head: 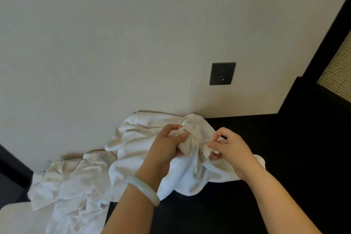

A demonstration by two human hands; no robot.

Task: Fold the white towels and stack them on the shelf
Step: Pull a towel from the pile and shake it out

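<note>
White towel (190, 175) lies bunched on a dark countertop (275, 157), its far edge pushed up against the cream wall (114, 43). Both hands are on it. Left hand (167, 148): fingers and thumb curled tight round a gathered wad of the cloth, lifted a little off the surface. Right hand (228, 146): thumb and fingertips pinching a small fold just beside that wad. The two hands are close together but not touching, with a narrow strip of the towel running down between them; whether it is a hem or a cord I cannot tell. The towel's loose end drapes toward the near edge of the countertop, under both forearms.

A pale green bangle (144, 190) sits on the left wrist.

Second white towel (76, 186) is crumpled and unfolded to the left of the held one, touching it and spreading toward the bottom of the view. A smooth white shape (17, 218) shows at the lower left corner, nature unclear.

On the wall above the right hand: a black square power socket (222, 73). Far right: dark cabinet framing with a woven cane panel (338, 74) — only partly in view.
</note>
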